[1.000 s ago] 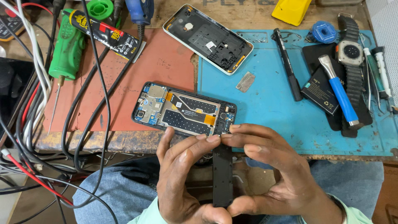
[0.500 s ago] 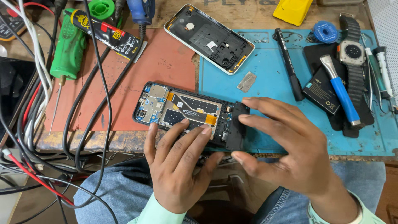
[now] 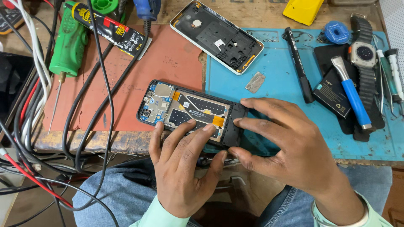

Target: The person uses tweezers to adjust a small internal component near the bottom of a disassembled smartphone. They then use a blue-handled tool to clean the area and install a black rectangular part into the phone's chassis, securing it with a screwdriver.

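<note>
Black opened phone straddles red mat and blue mat.

We see a worn wooden bench carrying two mats side by side: a red mat on our left and a blue mat on our right. Directly on the wood lie a yellow tool and a green screwdriver, near many cables.
</note>
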Motion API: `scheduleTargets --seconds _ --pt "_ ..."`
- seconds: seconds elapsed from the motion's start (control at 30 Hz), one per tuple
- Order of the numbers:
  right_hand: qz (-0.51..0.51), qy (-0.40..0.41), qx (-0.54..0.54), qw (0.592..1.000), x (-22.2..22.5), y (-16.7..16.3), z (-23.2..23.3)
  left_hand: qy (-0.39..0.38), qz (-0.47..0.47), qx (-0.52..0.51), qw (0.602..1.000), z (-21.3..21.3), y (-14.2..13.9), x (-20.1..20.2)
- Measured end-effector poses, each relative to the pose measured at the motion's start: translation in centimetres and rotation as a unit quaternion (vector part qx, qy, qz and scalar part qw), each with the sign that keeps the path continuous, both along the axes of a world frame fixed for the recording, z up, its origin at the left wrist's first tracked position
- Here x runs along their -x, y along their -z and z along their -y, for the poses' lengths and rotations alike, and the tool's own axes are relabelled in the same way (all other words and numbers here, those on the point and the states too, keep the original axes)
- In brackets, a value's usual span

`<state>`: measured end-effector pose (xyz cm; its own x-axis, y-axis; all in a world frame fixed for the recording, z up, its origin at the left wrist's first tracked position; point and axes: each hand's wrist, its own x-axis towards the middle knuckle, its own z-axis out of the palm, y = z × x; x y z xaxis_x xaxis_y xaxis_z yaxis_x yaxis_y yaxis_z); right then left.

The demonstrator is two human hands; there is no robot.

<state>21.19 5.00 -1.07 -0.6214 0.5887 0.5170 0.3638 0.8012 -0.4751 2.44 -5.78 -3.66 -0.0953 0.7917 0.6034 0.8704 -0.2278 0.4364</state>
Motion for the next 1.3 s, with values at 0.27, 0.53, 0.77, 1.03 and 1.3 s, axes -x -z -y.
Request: scheduleTargets --seconds 0.27,0.53,0.77,1.03,1.3 --pt "0.007 -0.006 -0.005 1.0 -0.03 -0.08 0.02 -0.002 -0.001 -0.003 1.0 -0.09 -0.13 -0.02" --pt "0.018 -0.004 -0.004 1.0 -0.03 0.0 0.09 0.0 -0.006 0.01 1.0 -0.01 -0.29 -0.06" --pt "0.014 -0.009 -0.006 1.0 0.04 -0.03 0.13 0.005 -0.014 0.013 1.0 0.03 -0.43 0.08" --pt "0.016 -0.011 -0.008 1.0 0.05 -0.05 0.12 0.01 -0.009 0.007 1.0 0.05 -0.4 0.09" --pt "0.028 -0.012 -0.016 0.999 0.21 -0.19 0.18 0.009 -0.028 0.011 1.0 0.02 -0.63 0.07"
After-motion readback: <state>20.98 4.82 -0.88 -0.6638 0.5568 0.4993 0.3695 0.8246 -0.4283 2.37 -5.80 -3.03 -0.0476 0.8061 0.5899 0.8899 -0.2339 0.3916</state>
